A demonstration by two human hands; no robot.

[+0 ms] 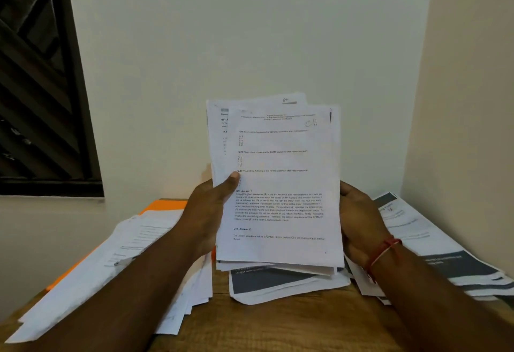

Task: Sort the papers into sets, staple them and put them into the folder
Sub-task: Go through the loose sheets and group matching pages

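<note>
Head view: both hands are up in front of the wall (250,31), above the desk (278,326). Left hand (207,209) grips the held stack (281,184) of printed sheets at its left edge, thumb pressed on the front pg, fingers behind. Stack is upright w/ text facing the camera. Top sheet has Q&A print and a pen scrawl top right; a 2nd sheet pokes out behind at top left. Right hand (358,221) sits at the stack's right edge w/ fingers hidden behind the paper, so can't tell if it clamps or just props. Red thread (383,251) round the right wrist.

On the desk:
- left pile (111,262) of loose sheets, fanned out over the orange folder (167,205), which shows at the pile's far edge
- centre sheets (278,285) w/ a dark band, just under the held stack
- right pile (434,243) w/ dark-banded pgs, by the side wall

Dark window (36,87) at left.
</note>
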